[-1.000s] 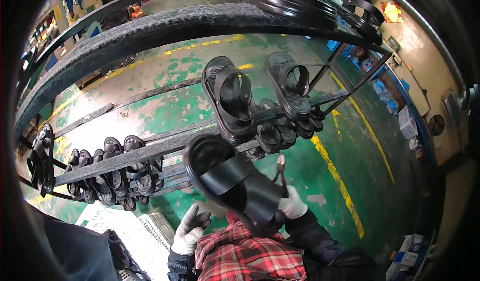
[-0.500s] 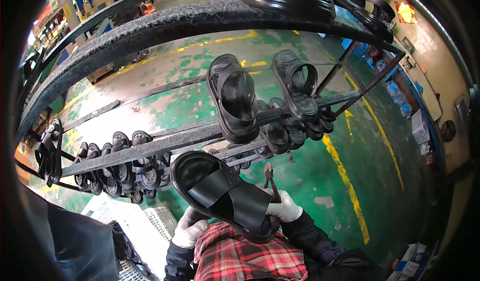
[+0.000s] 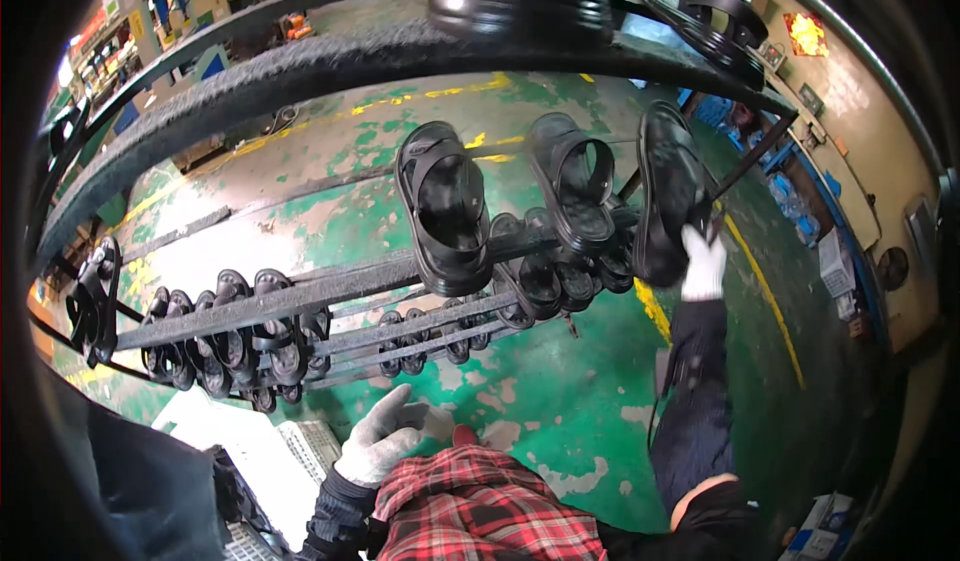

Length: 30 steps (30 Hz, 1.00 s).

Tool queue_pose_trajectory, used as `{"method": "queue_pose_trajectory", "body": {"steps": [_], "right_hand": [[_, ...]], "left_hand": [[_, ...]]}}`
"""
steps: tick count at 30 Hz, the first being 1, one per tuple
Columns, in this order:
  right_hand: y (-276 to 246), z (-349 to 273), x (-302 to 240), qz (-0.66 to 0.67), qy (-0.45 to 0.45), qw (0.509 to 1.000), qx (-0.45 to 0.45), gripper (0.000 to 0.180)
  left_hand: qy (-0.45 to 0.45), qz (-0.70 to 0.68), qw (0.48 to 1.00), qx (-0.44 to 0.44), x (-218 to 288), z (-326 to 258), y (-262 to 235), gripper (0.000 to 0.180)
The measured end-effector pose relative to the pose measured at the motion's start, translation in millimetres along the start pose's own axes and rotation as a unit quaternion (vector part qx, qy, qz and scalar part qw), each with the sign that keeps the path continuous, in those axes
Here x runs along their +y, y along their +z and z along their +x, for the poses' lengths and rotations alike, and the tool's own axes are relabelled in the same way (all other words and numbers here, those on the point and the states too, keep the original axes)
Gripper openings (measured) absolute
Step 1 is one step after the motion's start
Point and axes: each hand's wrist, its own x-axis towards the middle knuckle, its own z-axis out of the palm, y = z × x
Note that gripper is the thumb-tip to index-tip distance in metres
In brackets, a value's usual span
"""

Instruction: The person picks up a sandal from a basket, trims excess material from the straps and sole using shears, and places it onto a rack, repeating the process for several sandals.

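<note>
My right hand (image 3: 703, 269), in a white glove, is stretched out to the right end of the rack. Its fingers are closed on the lower side of a black sandal (image 3: 665, 193), which stands tilted at the rack bar. A small dark reddish bit shows beside those fingers, too unclear to name. Left of it, two more black sandals, a nearer one (image 3: 445, 211) and another (image 3: 575, 186), lean upright on the same bar. My left hand (image 3: 388, 439), gloved too, hovers in front of my checked red garment with its fingers apart and nothing in them.
A black metal rack bar (image 3: 340, 286) crosses in front of me, with several sandals (image 3: 235, 336) on the lower tiers. The upper shelf edge (image 3: 330, 71) carries more black footwear (image 3: 520, 6). White crates (image 3: 310, 451) stand at the lower left.
The sandal held before my chest is now at the rack's right end, with my right hand on it. My left hand has let go of it. The pincers no longer show clearly.
</note>
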Motion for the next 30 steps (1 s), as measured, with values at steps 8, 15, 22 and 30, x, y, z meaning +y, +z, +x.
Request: {"method": "queue_pose_trajectory", "body": {"steps": [8,15,22,30], "right_hand": [[-32.5,98.6,15.6,-0.512,-0.196,0.834,-0.059,0.032],[212.4,-216.2,-62.9,-0.281,-0.169,0.867,-0.374,0.036],[473.4,-583.4,-24.9,-0.139,-0.179,0.639,-0.735,0.014],[596.5,-793.1,54.1,-0.039,-0.421,0.482,-0.767,0.032]], "left_hand": [[0.032,0.069,0.941,0.329,-32.8,-125.9,-107.2,0.064],[-0.13,0.105,0.706,0.689,-181.4,-329.7,-234.9,0.07],[-0.43,0.208,0.743,0.469,-286.3,-347.0,-438.6,0.079],[-0.338,0.073,0.665,0.663,-331.2,-362.6,-709.7,0.072]]}}
